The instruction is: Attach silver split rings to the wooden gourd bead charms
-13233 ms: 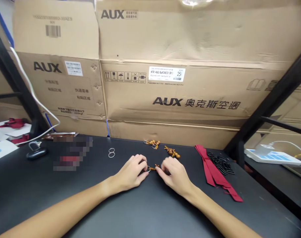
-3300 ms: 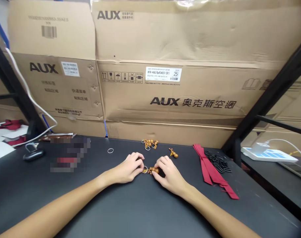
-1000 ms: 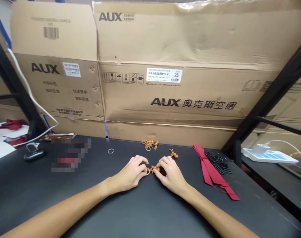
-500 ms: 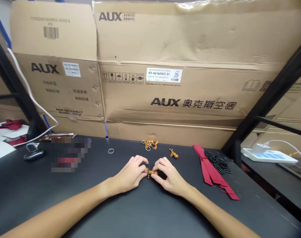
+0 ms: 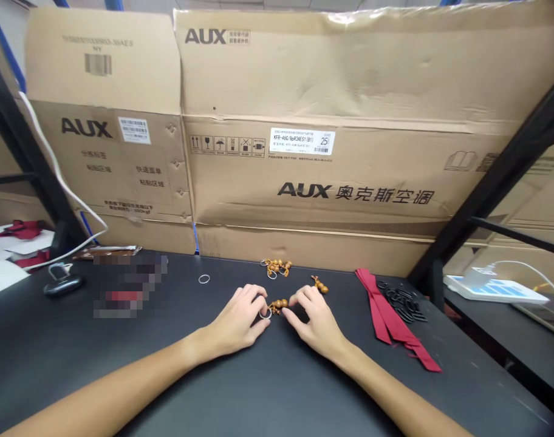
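Presently, my left hand (image 5: 262, 317) is curled with its thumb and fingertips around the metal ring (image 5: 268, 316) of a wooden gourd charm (image 5: 281, 303); I cannot tell whether the ring is pinched or merely touched. My right hand (image 5: 288, 304) is half curled at the charm's other end, thumb and fingertips beside the round part, contact not certain. The charm lies on the black bench (image 5: 277, 388), between both hands. Beyond it sits a cluster of charms (image 5: 277, 266) with rings; one further charm (image 5: 321, 286) lies just past my right hand. A loose ring (image 5: 205, 283) lies farther left. To the right: a red ribbon (image 5: 383, 312), with black clips (image 5: 401, 300) heaped beside it.
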Demonstrator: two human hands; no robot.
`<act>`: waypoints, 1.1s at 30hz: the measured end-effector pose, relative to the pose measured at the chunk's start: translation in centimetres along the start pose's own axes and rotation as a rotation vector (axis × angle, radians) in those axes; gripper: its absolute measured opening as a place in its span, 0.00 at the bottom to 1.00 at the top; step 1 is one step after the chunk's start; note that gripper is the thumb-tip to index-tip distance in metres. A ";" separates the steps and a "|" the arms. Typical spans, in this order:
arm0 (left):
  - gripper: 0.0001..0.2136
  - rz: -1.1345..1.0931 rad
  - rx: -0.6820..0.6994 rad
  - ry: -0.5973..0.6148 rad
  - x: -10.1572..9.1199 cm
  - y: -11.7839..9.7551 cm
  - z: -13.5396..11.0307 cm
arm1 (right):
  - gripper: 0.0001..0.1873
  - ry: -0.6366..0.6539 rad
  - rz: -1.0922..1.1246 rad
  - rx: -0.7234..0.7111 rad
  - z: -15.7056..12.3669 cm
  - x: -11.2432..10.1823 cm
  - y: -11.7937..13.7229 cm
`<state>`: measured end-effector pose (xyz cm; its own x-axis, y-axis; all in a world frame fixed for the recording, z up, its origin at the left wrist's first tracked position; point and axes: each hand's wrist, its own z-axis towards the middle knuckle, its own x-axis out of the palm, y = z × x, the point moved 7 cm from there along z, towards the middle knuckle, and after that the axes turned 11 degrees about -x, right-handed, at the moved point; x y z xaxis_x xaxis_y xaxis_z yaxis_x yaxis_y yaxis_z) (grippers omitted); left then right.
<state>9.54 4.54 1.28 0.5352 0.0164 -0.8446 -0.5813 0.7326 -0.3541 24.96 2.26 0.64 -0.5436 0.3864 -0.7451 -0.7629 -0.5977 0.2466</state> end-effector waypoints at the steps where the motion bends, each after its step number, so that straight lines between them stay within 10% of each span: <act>1: 0.04 0.005 0.009 0.000 0.0 -0.1 -0.1 | 0.10 0.012 0.002 -0.019 0.0 0.0 0.2; 13: 0.25 0.157 -0.158 0.110 1.9 3.3 0.1 | 0.26 0.300 -0.119 0.121 -1.0 2.3 -1.8; 33: 0.24 0.136 -0.083 0.115 1.5 3.3 0.2 | 0.32 0.391 -0.067 0.138 -1.1 2.9 -2.0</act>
<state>8.57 7.12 -1.11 0.3779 0.0302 -0.9253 -0.6943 0.6705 -0.2616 25.36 3.78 -2.70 -0.3378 0.1091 -0.9349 -0.8463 -0.4700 0.2509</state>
